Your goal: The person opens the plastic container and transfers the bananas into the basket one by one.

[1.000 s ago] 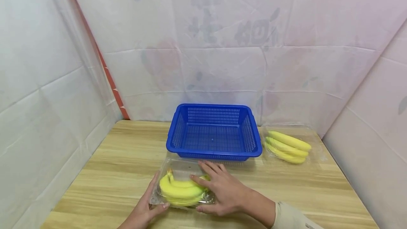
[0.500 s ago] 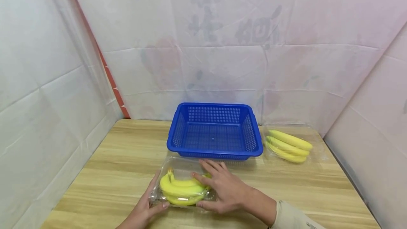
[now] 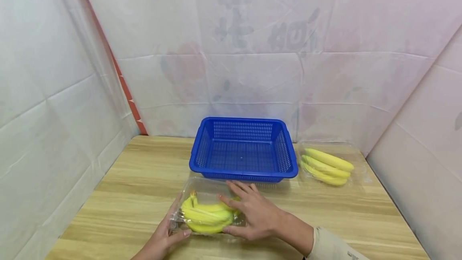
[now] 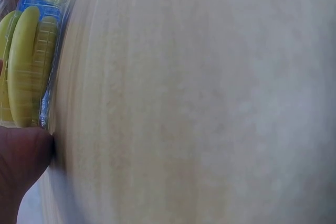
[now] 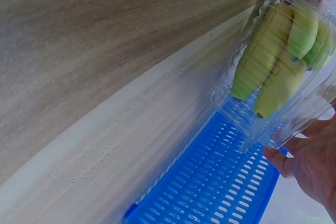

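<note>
A clear plastic clamshell box with a bunch of yellow bananas sits between my hands near the table's front edge, just before the blue basket. My left hand grips its left end, thumb on the front corner. My right hand holds the right end, fingers laid over the lid and thumb under the front edge. The left wrist view has the bananas close above my thumb. In the right wrist view the box appears against the basket, my fingers at its edge.
A second clear box with bananas lies at the right of the basket, near the right wall. White sheeting walls close in the wooden table on the left, back and right. Nothing lies in the basket.
The box has shifted slightly between my hands and the bananas inside look tipped a little. Both hands keep their hold in the same place.
</note>
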